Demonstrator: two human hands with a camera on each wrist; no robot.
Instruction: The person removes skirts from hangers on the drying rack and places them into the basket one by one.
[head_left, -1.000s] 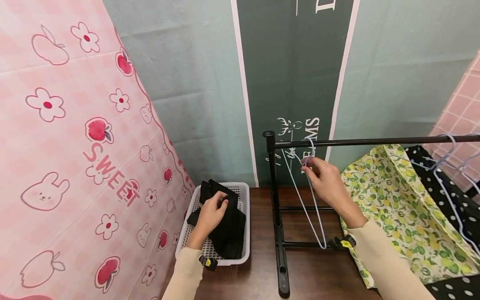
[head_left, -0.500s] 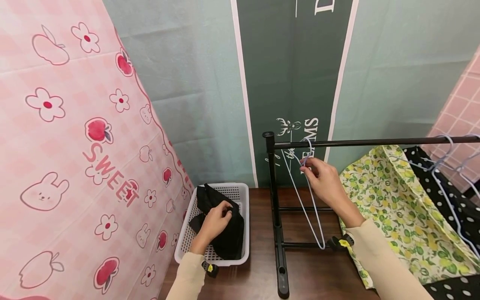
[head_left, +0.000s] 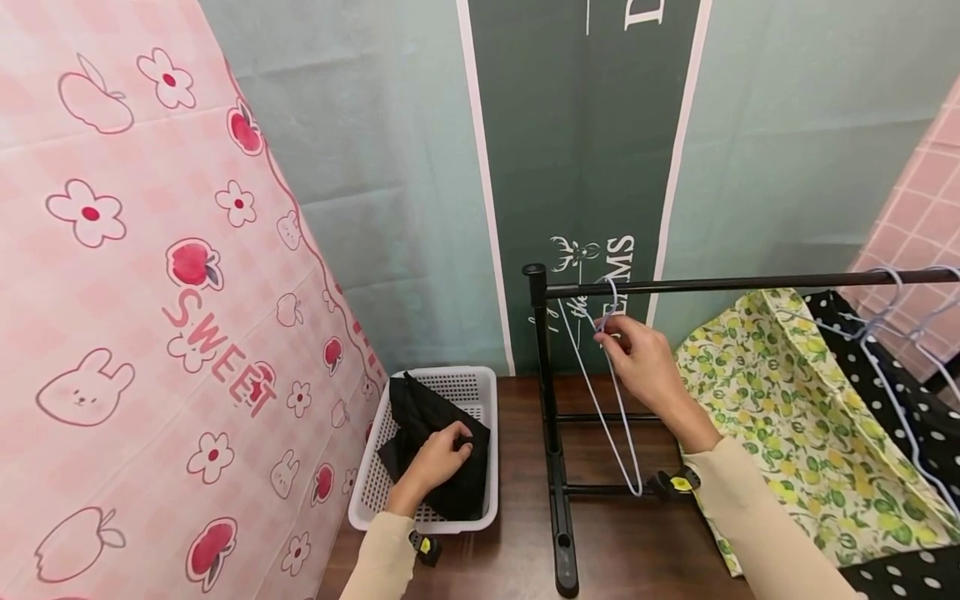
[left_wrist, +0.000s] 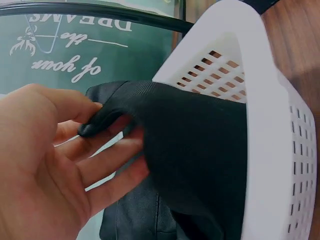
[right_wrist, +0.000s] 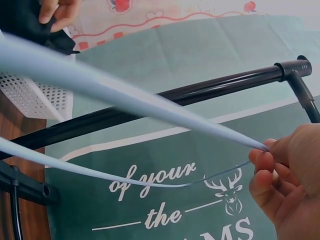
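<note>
My left hand is in the white plastic basket. It pinches the edge of a black piece of clothing between thumb and fingers. The garment lies bunched in the basket, and its overall shape is hidden by its folds. My right hand pinches a thin pale-lilac clothes hanger just below its hook. That hook reaches up to the black rail, near the rail's left end post, while the hanger's long body slants down beneath it.
On the right, a lemon-print cloth and black polka-dot cloth hang with several more lilac hangers. The rack's black foot stands on the brown wooden surface between basket and hangers. A pink printed sheet borders the left.
My left hand has moved right and nearer to me within the basket, shifting the black garment's folds. My right hand has stayed at the hanger's neck, almost still.
</note>
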